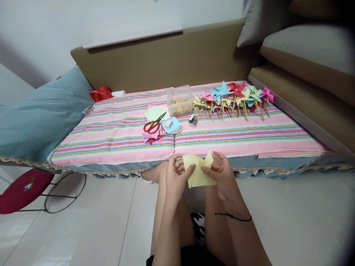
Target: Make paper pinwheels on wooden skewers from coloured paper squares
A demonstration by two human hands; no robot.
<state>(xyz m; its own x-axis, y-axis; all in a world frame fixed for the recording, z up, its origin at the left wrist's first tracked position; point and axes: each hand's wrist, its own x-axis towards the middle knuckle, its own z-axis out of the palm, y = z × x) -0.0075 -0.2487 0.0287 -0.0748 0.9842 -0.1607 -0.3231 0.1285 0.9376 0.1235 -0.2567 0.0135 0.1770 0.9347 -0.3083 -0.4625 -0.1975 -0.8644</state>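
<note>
Above my lap, a pale yellow sheet of paper [200, 176] is held between both hands. Cuts show at its corners, and its upper right corner stands up as a point. My left hand [179, 173] pinches the left side with thumb and fingers. On the right side, my right hand [220, 170] grips the paper, its thumb lying on the front. Beyond the hands, red-handled scissors [152, 126] lie on stacked coloured paper [158, 112]. Blue paper squares [174, 126] with a small white box [168, 124] on top are beside them.
A clear plastic box [180, 111] of wooden sticks stands mid-seat, near a small open box [193, 121]. Many paper pinwheels [222, 92] lie to its right. A red bag [101, 94] sits at the back left. A red stool [26, 190] stands on the floor at left.
</note>
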